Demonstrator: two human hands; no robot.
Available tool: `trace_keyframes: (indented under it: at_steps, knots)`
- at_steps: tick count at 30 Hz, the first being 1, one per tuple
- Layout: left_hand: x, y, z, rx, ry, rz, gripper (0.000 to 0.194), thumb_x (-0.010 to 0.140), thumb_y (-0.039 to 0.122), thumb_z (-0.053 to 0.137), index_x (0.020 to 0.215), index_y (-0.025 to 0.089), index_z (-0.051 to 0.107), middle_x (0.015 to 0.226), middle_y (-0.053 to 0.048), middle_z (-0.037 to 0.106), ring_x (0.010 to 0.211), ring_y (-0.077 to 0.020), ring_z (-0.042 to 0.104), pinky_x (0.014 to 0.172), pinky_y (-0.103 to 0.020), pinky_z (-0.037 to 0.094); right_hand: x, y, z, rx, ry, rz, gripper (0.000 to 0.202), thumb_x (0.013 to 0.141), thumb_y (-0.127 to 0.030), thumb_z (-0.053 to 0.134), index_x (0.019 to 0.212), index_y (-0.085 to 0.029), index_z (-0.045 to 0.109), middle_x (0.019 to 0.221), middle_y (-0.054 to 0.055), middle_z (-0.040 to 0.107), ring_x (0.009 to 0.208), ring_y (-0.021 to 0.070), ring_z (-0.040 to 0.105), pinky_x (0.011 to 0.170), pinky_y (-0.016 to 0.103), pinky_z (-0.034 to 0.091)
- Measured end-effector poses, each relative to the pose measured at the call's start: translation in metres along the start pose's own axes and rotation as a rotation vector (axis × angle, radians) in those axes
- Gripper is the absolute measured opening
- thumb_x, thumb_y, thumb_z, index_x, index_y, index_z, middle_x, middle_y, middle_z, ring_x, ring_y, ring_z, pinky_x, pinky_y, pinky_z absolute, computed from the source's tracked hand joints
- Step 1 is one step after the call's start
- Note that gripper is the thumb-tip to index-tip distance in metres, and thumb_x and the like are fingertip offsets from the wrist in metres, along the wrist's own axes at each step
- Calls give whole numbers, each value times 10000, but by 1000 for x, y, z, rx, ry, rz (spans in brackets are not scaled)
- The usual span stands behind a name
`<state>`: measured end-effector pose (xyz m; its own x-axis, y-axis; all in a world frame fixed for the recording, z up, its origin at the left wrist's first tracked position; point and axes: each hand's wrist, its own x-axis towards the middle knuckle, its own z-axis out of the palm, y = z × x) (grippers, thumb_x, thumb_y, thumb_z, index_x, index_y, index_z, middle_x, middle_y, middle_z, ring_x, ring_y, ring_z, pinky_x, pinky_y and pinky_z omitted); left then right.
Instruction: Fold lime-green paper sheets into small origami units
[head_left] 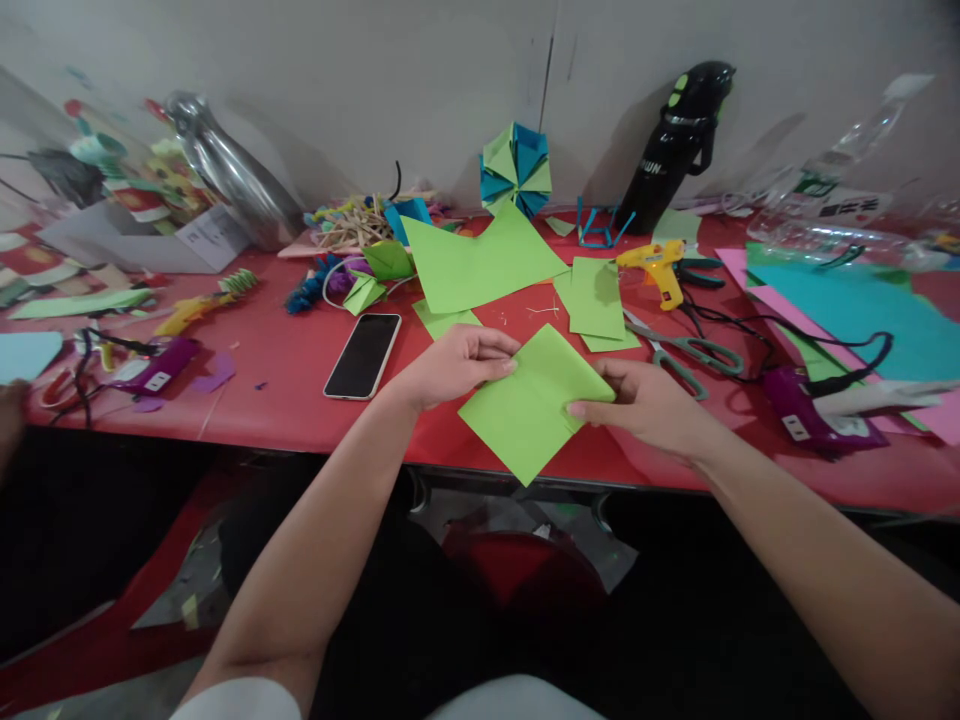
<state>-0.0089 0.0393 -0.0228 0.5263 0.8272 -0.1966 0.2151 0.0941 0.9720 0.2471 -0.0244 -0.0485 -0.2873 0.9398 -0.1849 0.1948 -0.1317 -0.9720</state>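
A square sheet of light green paper (525, 405) is held with one corner toward me, over the front edge of the red table (285, 415). My left hand (461, 365) pinches its upper left edge, thumb on top. At the right corner my right hand (649, 405) grips the same sheet between thumb and fingers. Behind it lie a larger green sheet (480, 262) with a cut-out upper edge and smaller green pieces (595, 300). Grey-green scissors (701, 352) rest beyond my right hand. A phone (363, 356) with a dark screen lies left of my left hand.
A yellow glue gun (660, 268), a purple power strip (814, 415) and coloured sheets (855, 300) are on the right. At the back stand a folded paper ball (516, 170) and a black bottle (675, 150). Another person's hand (10, 420) shows at the far left.
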Motion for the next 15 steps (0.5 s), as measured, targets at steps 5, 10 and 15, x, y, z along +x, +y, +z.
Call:
trace_keyframes:
  at_steps: [5,10,15]
  knots:
    - [0,-2,-1,-8,9,-19,255,837,189,726,1085,129,720,1007,-101,788,836,-168,735,748,-277,570,0,1,-1,-11,7,-8,406,685,-375,882,1006,-217,690,998,46,746,904,241,695,796,361,562]
    - [-1,0,0,-14,12,-24,270,843,181,719,1110,135,720,1041,-104,785,874,-175,740,760,-276,578,0,3,-2,-26,-5,-13,419,717,-390,861,1066,-232,691,1076,60,745,952,257,703,832,388,570]
    - [-2,1,7,78,-22,14,245,847,177,709,1089,150,738,1041,-92,790,890,-178,744,778,-272,582,1,0,0,20,-67,-10,403,742,-393,838,1092,-250,698,1149,54,738,1022,258,704,868,384,572]
